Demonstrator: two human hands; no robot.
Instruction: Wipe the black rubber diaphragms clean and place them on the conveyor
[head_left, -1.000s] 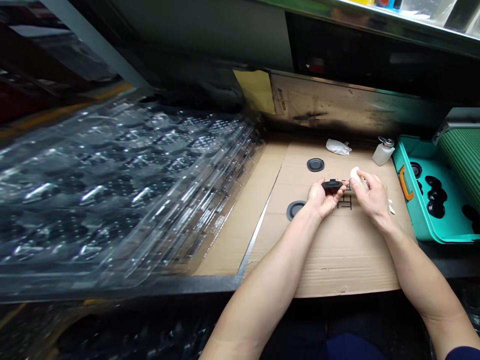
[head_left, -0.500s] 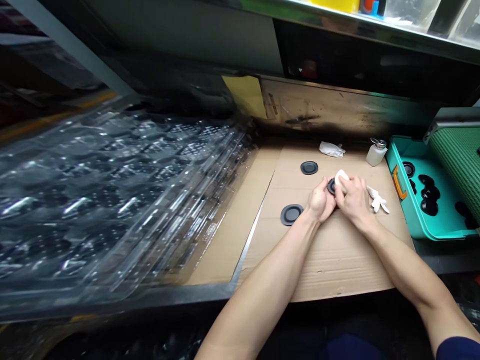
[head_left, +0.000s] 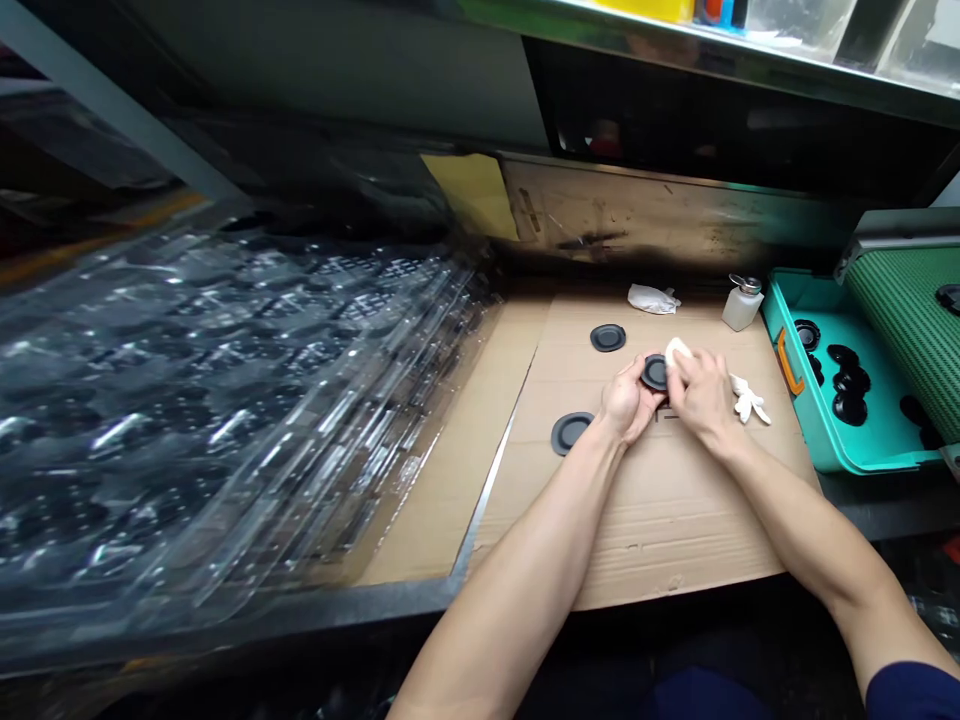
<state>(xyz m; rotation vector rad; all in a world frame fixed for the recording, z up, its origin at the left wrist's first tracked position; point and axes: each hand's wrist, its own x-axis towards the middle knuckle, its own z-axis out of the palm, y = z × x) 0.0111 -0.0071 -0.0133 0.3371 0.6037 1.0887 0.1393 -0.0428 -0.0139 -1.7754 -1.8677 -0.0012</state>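
"Two forearms come in from the lower edge and meet right of centre. What do the hands have?"

"Item 1: left hand [head_left: 626, 400], fingers curled shut round the rim of a black disc [head_left: 655, 372], held over the cardboard sheet [head_left: 660, 530]. I cannot tell whether the disc touches the sheet. Item 2: right hand [head_left: 701, 395], fingers closed on a white pad [head_left: 677, 350], with the pad pressed to the disc's upper right edge."

"What carries the sheet?"

"Item 3: table [head_left: 420, 592]. Its metal edge runs along the lower left, and the sheet overhangs it at lower centre."

"Loose pieces on the sheet?"

"Item 4: second disc [head_left: 570, 432], flat, just left of the left wrist. Item 5: white glove [head_left: 750, 402], limp, just right of the right hand. Item 6: third disc [head_left: 607, 338], flat, beyond the hands and apart from them. Item 7: crumpled cloth [head_left: 652, 298], at the sheet's far edge. Item 8: dispenser bottle [head_left: 742, 302], upright, metal cap, at the sheet's far right corner."

"And off the sheet?"

"Item 9: teal tray [head_left: 825, 455], at the right of the frame, with an orange handle [head_left: 785, 362] on its left wall and several tray discs [head_left: 847, 380] lying inside. Item 10: green ribbed panel [head_left: 907, 320], over the tray's right side. Item 11: clear plastic trays [head_left: 225, 400], stacked, filling the left half, blurred. Item 12: yellow paper [head_left: 472, 195], against the back wall, upper centre. Item 13: shelf [head_left: 712, 55], across the top. Its contents are cropped too much to identify."
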